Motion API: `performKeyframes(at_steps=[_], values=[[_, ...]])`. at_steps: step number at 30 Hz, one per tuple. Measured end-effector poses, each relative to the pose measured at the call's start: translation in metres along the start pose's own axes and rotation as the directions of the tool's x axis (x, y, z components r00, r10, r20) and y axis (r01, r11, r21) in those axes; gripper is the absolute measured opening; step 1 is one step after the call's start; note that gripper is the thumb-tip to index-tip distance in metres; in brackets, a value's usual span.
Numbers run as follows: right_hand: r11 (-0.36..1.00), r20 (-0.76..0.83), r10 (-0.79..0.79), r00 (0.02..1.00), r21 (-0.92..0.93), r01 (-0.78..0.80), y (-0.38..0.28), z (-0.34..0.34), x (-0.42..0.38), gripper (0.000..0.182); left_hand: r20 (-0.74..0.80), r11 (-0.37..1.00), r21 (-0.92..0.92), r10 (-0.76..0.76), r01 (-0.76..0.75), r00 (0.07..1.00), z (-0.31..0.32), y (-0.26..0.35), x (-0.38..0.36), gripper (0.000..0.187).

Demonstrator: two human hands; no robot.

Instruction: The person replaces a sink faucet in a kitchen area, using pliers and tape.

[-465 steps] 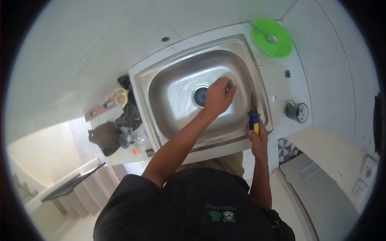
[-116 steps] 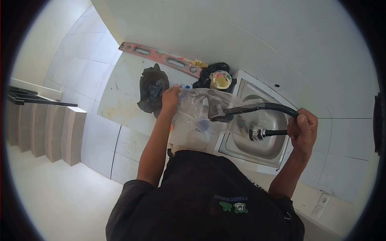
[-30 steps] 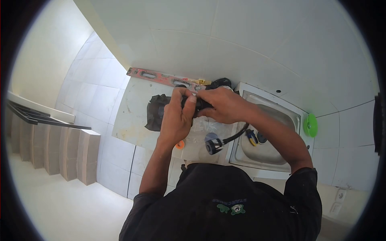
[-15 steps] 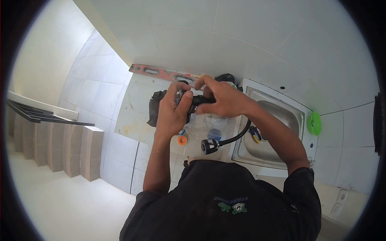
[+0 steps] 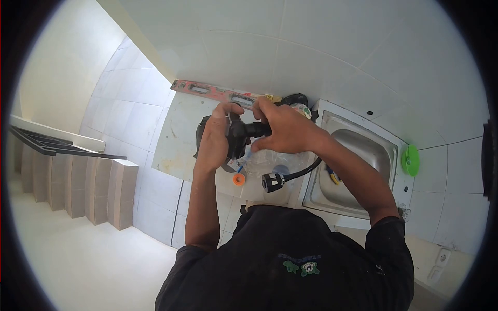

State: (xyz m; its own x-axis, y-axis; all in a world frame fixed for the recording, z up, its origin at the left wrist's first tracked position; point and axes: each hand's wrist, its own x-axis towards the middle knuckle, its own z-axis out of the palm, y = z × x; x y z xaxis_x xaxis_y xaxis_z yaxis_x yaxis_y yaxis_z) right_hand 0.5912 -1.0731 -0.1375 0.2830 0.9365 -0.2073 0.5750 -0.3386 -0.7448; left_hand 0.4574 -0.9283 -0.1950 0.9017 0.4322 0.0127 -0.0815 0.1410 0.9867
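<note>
Over the counter, my left hand (image 5: pixel 214 137) is closed around the body of a black faucet (image 5: pixel 238 129). From the other side my right hand (image 5: pixel 290 128) grips the faucet's narrower end, its fingers curled around it and partly hiding it. A black flexible hose (image 5: pixel 300 174) emerges below my right forearm and ends in a spray head (image 5: pixel 272 182) hanging near the counter's front edge. Under my hands lies crumpled clear plastic (image 5: pixel 262 163). An orange tape roll (image 5: pixel 238 179) sits just below my left hand, and a dark bag (image 5: pixel 200 136) is partly hidden behind it.
A red spirit level (image 5: pixel 217 94) lies along the wall at the back of the counter (image 5: pixel 174 140). To the right is a steel sink (image 5: pixel 358 140) with yellow-handled pliers (image 5: pixel 333 177) in it. A green bowl (image 5: pixel 410 160) stands beyond it. Stairs (image 5: pixel 98 181) descend at left.
My left hand has turned, so more of the faucet body shows between my hands. My right fingers have closed in on its end. The view has shifted slightly.
</note>
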Motion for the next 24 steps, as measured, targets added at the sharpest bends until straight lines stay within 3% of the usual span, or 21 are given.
performKeyframes(at_steps=[1, 3, 5, 7, 13, 14, 16, 19, 24], values=[[1.0, -0.055, -0.021, 0.998, -0.013, 0.02, 0.002, 0.005, 0.001, 0.048, -0.029, 1.0, -0.01, -0.006, 0.006, 1.0, -0.004, -0.006, 0.002, 0.039], [0.997, 0.006, -0.061, 0.998, 0.046, 0.061, 0.014, 0.004, 0.009, 0.049, -0.062, 1.0, -0.022, -0.01, 0.008, 0.998, -0.006, -0.005, 0.003, 0.041], [0.99, 0.068, -0.103, 0.992, 0.105, 0.095, 0.018, 0.006, 0.012, 0.051, 0.021, 0.973, -0.112, -0.2, 0.201, 0.98, -0.005, 0.009, 0.001, 0.033], [0.999, -0.023, 0.004, 1.0, -0.038, -0.005, 0.008, 0.008, 0.008, 0.054, 0.028, 0.972, -0.119, -0.2, 0.202, 0.979, -0.007, 0.004, 0.003, 0.03], [0.977, 0.129, -0.023, 0.991, 0.211, -0.005, 0.017, 0.004, 0.019, 0.05, 0.015, 0.969, -0.122, -0.215, 0.215, 0.977, -0.008, -0.001, 0.003, 0.028], [0.978, 0.131, -0.023, 0.991, 0.209, -0.004, 0.019, 0.006, 0.017, 0.05, -0.005, 0.974, -0.107, -0.2, 0.198, 0.98, -0.008, -0.002, 0.003, 0.028], [0.999, -0.003, 0.034, 0.999, -0.038, -0.034, 0.01, 0.01, 0.012, 0.046, -0.003, 0.972, -0.118, -0.205, 0.204, 0.979, -0.007, 0.001, 0.004, 0.028], [0.991, 0.036, -0.062, 0.997, 0.122, 0.057, 0.019, 0.008, 0.015, 0.044, -0.004, 0.969, -0.111, -0.224, 0.222, 0.975, -0.007, 0.004, 0.003, 0.028], [0.995, 0.042, 0.002, 0.999, 0.095, -0.006, 0.012, 0.01, 0.014, 0.046, -0.024, 0.972, -0.117, -0.21, 0.206, 0.977, -0.01, -0.001, 0.002, 0.028]])
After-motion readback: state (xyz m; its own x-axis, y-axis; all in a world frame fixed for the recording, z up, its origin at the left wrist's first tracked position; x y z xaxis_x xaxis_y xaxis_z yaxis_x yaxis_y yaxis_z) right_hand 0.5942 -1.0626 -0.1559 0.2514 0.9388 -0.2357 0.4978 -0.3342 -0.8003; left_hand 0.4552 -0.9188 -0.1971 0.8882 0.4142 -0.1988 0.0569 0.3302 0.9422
